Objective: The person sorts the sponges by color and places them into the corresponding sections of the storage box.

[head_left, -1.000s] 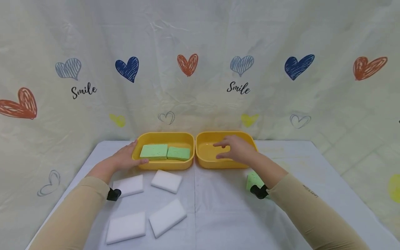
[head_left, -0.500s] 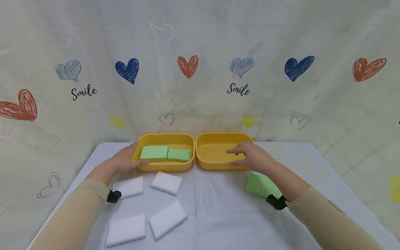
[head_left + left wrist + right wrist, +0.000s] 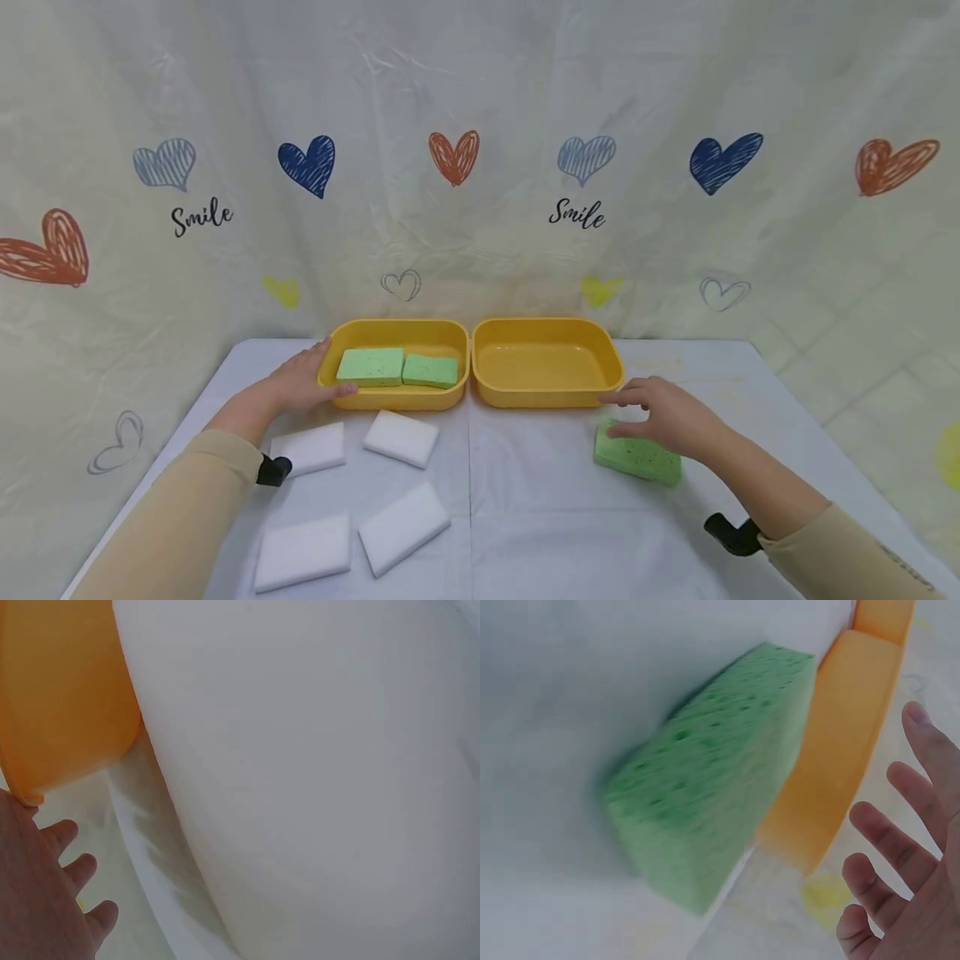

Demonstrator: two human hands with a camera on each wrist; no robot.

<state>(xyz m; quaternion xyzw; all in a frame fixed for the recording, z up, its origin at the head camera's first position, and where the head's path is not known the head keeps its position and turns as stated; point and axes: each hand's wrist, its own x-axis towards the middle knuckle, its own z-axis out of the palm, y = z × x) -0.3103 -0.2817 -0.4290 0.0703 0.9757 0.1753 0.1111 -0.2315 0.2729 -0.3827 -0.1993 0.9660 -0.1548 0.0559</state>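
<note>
My left hand [image 3: 303, 379] rests against the left end of the left yellow bin [image 3: 401, 400], thumb at its front rim. In the left wrist view its fingers [image 3: 79, 870] stretch out apart beyond the bin's rim. Two green sponges [image 3: 370, 367] lie inside that bin. My right hand [image 3: 667, 417] hovers with fingers spread over another green sponge [image 3: 637, 458] on the table, in front of the right yellow bin [image 3: 547, 396], which has nothing in it. In the right wrist view this porous sponge lies left of the hand, with nothing between thumb and fingers.
Several white foam blocks [image 3: 302, 552] lie on the white-covered table [image 3: 540, 550], in front of the left bin. The two bins stand side by side at the far edge. Behind them hangs a pale curtain [image 3: 495, 250] printed with hearts.
My right hand has moved from over the right bin toward me and to the right, over the green sponge. The left hand has stayed at the left bin.
</note>
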